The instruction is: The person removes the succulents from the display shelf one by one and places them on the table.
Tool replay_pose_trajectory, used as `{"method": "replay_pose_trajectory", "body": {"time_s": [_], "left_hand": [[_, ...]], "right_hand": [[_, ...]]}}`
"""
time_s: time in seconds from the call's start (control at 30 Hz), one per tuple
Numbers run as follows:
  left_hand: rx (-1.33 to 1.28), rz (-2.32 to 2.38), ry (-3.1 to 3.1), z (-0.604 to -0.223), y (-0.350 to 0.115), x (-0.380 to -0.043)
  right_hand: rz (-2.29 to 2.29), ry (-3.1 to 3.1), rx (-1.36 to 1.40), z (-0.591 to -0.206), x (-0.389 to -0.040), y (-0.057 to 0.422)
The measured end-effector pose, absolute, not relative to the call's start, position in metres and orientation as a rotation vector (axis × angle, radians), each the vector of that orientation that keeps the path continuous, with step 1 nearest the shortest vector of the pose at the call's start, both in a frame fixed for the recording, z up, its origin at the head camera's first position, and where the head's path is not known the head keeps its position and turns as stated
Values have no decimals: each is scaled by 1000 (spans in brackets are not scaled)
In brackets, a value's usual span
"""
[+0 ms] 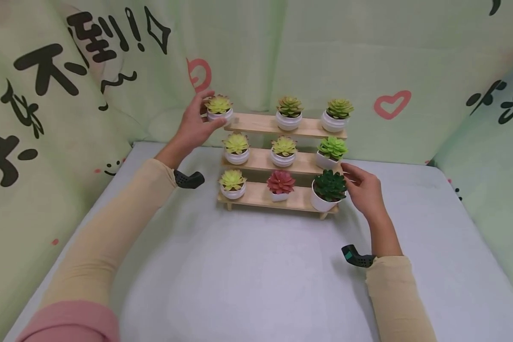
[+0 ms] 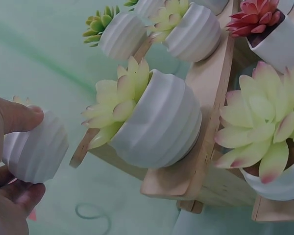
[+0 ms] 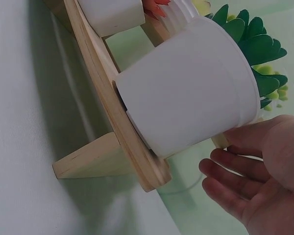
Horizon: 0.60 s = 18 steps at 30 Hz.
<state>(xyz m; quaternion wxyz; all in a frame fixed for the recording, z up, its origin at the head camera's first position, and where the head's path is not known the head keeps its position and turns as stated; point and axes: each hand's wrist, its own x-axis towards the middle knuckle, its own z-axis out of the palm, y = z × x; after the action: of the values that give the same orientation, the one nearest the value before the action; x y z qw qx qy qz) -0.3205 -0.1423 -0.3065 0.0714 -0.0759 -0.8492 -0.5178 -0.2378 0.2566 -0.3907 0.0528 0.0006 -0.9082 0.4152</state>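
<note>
My left hand [image 1: 195, 124] holds a small white ribbed pot with a yellow-green succulent [image 1: 219, 105] between thumb and fingers. In the left wrist view this white pot [image 2: 36, 147] hangs just off the end of the top shelf [image 2: 83, 147]. A three-step wooden stand [image 1: 256, 161] carries rows of potted succulents. At its right side is my right hand [image 1: 365, 190], fingers loosely bent, fingertips right at the end of the middle shelf. Close to that hand sits a dark green succulent [image 1: 329, 185] in a larger white pot [image 3: 186, 88], on the bottom step.
A red succulent [image 1: 280, 183] stands mid bottom step, and a bright green one [image 1: 332, 148] at the right of the middle step. Two more pots, one a green succulent [image 1: 289, 107], stand on the top step. Behind the white table [image 1: 256, 275] hangs a pale green printed curtain [image 1: 325, 57].
</note>
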Motion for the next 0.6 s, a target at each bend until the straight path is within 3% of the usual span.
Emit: {"method": "replay_pose_trajectory", "body": {"time_s": [0.6], "left_hand": [[-154,-1564,-2561,-317,-159,-317]], "right_hand": [[1260,-2780,-15,-389,-237,258]]}}
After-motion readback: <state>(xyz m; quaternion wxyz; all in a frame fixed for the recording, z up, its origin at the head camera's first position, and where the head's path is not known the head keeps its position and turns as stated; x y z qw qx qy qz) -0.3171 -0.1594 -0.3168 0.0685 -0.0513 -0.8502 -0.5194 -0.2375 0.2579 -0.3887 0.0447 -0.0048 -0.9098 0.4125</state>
